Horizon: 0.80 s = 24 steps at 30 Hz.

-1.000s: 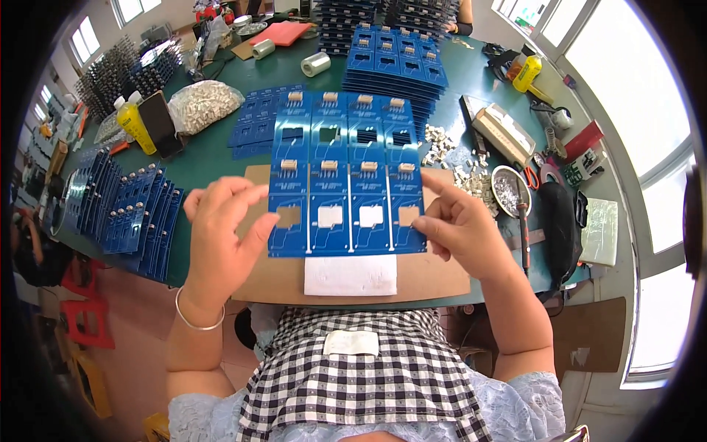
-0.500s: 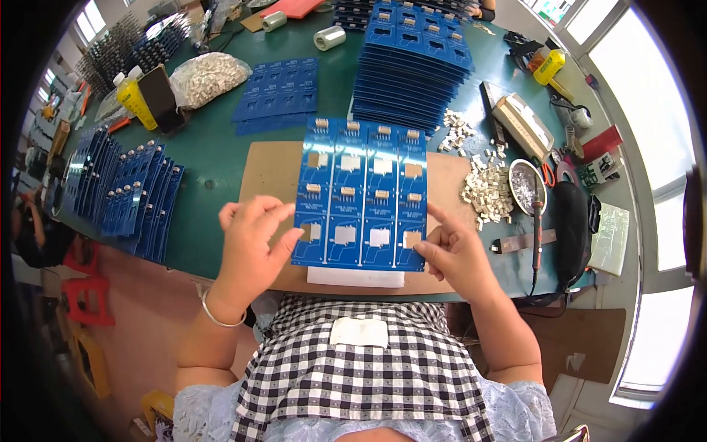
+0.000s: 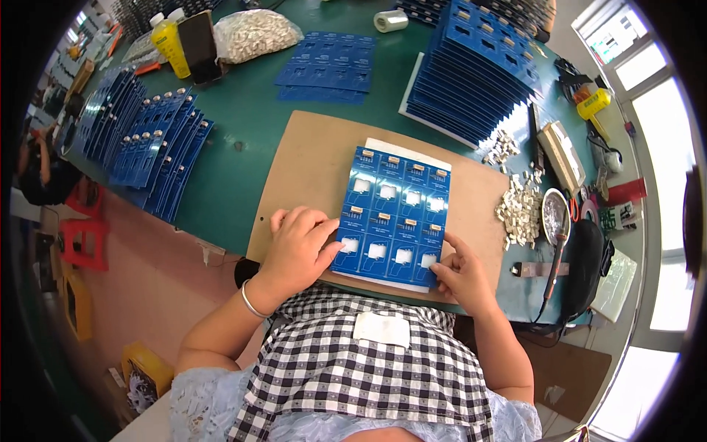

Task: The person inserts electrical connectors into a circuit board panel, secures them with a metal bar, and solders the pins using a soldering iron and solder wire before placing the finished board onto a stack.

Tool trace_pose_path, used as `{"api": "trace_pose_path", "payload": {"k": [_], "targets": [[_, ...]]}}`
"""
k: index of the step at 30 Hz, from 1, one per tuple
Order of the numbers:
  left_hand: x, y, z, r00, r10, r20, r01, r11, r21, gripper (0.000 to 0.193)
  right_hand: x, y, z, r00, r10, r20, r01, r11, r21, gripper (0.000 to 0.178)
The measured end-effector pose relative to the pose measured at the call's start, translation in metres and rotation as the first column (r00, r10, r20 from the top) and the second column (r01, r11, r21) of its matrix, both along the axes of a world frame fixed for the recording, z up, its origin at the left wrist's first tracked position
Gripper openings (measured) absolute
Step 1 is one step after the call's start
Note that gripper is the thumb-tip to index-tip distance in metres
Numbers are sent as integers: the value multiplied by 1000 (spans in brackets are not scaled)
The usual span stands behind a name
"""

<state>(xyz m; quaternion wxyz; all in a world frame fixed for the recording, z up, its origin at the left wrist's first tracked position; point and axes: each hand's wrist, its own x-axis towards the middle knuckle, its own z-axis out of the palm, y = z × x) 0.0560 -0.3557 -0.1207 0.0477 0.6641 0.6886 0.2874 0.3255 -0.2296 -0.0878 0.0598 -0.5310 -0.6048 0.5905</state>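
Note:
A blue circuit board panel [image 3: 398, 209] with rows of small white connectors and rectangular cutouts lies on a white pad [image 3: 409, 154], whose edges show past its top and bottom. White shows through the cutouts. At the panel's left edge my left hand [image 3: 298, 247] has its thumb and forefinger closed against the rim. My right hand [image 3: 467, 278] pinches the lower right edge, thumb on top near the corner cutout. The undersides of the fingers are hidden. Beneath everything is a brown board [image 3: 305, 166].
Loose white connectors [image 3: 521, 214] lie to the right, beside a round dish [image 3: 554, 214] and a soldering iron [image 3: 554, 269]. A tall stack of blue panels [image 3: 471, 81] stands behind. Further panels [image 3: 151, 151] lean at left. A bag of connectors [image 3: 254, 35] sits at the back.
The panel has come down onto the white pad, its cutouts now showing white throughout. Both hands moved down with it. The view has shifted, so the table appears turned.

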Motion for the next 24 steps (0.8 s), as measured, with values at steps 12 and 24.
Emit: {"api": "trace_pose_path", "payload": {"k": [12,24], "targets": [[-179,164,16,938,316,145,-328,941,76,60,-166,110,20,895,341,-288,-226,902,367,64],[-211,230,-4,829,536,162,-483,831,-276,62,-278,162,-6,947,-89,-308,116,991,71,63]]}}
